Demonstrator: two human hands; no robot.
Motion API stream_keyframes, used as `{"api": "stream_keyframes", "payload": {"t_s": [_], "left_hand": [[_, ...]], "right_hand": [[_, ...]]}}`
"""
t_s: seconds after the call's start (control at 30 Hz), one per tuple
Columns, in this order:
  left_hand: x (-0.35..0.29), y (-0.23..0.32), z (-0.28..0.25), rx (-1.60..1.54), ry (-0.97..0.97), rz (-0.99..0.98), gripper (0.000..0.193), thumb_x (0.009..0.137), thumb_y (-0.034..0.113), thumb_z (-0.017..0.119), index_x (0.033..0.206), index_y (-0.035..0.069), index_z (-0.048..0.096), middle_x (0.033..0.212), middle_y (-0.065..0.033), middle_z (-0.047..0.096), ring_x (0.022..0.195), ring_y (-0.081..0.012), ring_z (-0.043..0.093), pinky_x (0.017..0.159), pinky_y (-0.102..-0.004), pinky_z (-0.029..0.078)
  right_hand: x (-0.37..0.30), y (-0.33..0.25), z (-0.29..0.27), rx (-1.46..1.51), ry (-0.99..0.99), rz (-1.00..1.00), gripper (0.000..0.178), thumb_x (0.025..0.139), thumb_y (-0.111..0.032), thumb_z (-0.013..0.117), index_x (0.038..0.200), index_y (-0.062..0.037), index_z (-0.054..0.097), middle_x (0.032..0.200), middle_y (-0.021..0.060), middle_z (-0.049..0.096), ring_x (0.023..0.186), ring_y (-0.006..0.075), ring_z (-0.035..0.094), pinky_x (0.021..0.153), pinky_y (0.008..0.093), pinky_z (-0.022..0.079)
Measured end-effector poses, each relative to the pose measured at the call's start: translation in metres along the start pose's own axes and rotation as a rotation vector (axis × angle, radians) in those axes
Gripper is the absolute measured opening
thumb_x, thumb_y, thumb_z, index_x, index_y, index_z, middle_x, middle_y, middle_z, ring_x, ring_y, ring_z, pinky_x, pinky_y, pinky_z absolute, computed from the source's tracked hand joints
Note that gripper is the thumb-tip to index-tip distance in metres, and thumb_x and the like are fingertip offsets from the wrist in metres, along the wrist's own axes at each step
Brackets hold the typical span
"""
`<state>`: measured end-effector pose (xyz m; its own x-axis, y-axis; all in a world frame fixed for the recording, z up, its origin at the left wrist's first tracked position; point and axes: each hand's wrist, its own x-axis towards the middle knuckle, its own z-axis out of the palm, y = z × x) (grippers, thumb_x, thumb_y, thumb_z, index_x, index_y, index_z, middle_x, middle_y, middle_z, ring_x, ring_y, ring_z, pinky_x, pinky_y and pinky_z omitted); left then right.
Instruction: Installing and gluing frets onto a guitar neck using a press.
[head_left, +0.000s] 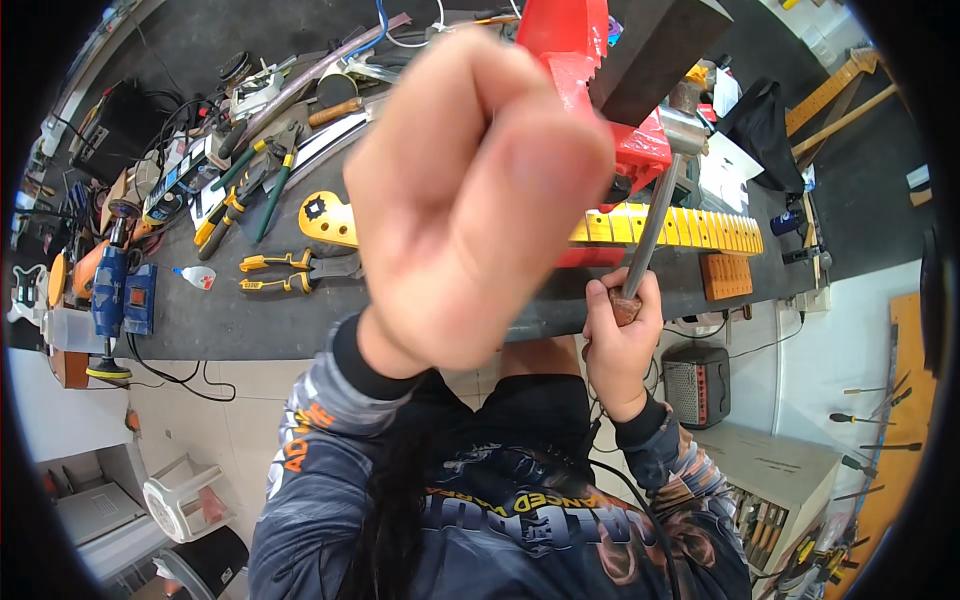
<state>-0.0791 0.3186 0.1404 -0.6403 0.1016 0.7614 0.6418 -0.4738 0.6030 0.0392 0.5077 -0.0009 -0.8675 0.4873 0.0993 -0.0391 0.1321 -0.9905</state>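
Note:
My left hand (470, 210) is raised close to the camera, blurred, its fingers curled and the thumb pressed against them. Anything inside it is hidden. Behind it stands a red arbor press (565, 35) with a dark square ram (660, 55). My right hand (622, 350) wraps around the brown end of the press's metal lever (655, 225), which slants down toward me from a silver hub (683, 130). Under the press, a yellow guitar neck (690, 228) lies across the bench, its headstock (328, 217) to the left. My left hand covers part of it.
Yellow-handled pliers (300, 270) and a small white bottle (195, 276) lie left on the dark bench (270, 335). Beyond are green-handled cutters (275, 185) and many tools. A blue power tool (110, 295) stands far left. A wooden block (727, 276) sits right.

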Motion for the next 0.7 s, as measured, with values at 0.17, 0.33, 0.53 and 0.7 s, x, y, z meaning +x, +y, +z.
{"api": "stream_keyframes", "payload": {"t_s": [0.17,0.33,0.53,0.7], "left_hand": [[-0.018,-0.044,-0.012,0.19,-0.084,0.398,0.053,0.114,0.055,0.069,0.094,0.009,0.051,0.081,-0.0042,0.047,0.078,-0.0214,0.042,0.076,-0.0429,0.037],[-0.022,-0.055,-0.016,0.305,-0.077,0.53,0.05,0.115,0.054,0.067,0.095,0.011,0.052,0.08,-0.0034,0.052,0.08,-0.0246,0.051,0.089,-0.0505,0.049],[-0.022,-0.05,-0.024,0.254,-0.151,0.483,0.046,0.111,0.048,0.07,0.093,0.006,0.062,0.08,-0.0061,0.056,0.076,-0.0269,0.055,0.09,-0.0538,0.055],[-0.022,-0.058,-0.023,0.284,-0.104,0.582,0.046,0.111,0.046,0.071,0.089,0.007,0.062,0.082,-0.0075,0.058,0.081,-0.0299,0.062,0.1,-0.0603,0.057]], "right_hand": [[-0.001,-0.005,0.0,-0.014,-0.007,0.008,0.016,0.107,-0.003,0.078,0.109,-0.0042,0.062,0.086,-0.0025,0.063,0.074,0.0038,0.057,0.067,0.0246,0.047],[0.0,-0.008,0.0,0.027,-0.02,0.025,0.017,0.106,-0.004,0.08,0.108,-0.0045,0.063,0.087,-0.0016,0.063,0.074,0.0046,0.056,0.068,0.0252,0.047],[0.001,-0.001,-0.005,-0.028,-0.022,0.007,0.018,0.105,-0.004,0.081,0.109,-0.0045,0.064,0.089,-0.0013,0.063,0.075,0.006,0.055,0.07,0.0271,0.047],[0.0,0.001,-0.005,-0.025,-0.021,-0.008,0.018,0.105,-0.004,0.082,0.11,-0.0048,0.065,0.089,-0.0014,0.064,0.076,0.0062,0.055,0.071,0.0269,0.048]]}}
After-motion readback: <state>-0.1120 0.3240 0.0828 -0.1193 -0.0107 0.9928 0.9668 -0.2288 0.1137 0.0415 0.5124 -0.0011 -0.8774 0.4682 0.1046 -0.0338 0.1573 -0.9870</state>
